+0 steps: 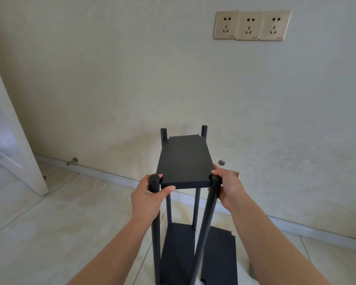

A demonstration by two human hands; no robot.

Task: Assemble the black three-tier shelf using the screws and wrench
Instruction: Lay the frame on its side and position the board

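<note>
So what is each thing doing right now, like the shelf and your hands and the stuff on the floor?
Top board: sits level between four poles, near their tops.
Bottom board: in place, low between the poles.
Loose board: flat on the floor, not fitted yet.
Left hand: grips the near left pole.
Right hand: holds the near right pole.
Door: open.
Wall sockets: nothing plugged in.

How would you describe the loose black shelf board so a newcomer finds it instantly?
Start at the black four-post shelf frame standing on the pale tiled floor. Right of its base, the loose black rectangular board lies flat on the floor. Unlike the other boards, it joins no posts.
</note>
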